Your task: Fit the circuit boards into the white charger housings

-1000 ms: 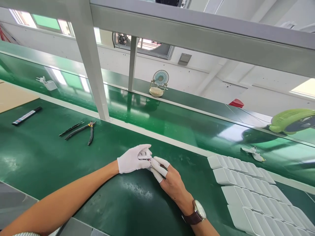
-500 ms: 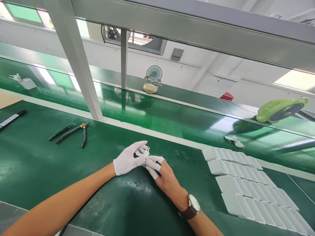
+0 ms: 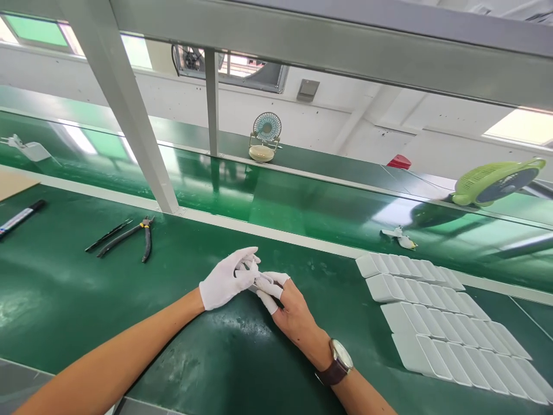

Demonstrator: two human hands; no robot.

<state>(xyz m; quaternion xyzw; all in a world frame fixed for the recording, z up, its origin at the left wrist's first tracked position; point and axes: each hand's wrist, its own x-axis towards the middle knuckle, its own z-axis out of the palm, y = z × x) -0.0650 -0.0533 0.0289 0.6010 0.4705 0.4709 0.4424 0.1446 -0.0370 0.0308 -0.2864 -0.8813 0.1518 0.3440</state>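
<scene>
Left grip [image 3: 227, 280] and right grip [image 3: 298, 311], partly closed, grasp a small white part [image 3: 263, 280] between them, its shape mostly hidden.

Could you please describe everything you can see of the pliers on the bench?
The pliers have a dark, metal-looking head and two dark handles with yellow bands near the pivot. They lie on the green bench, handles spread apart, head toward the far edge, beside a thin dark tool. Their tips are too small to judge.
</scene>
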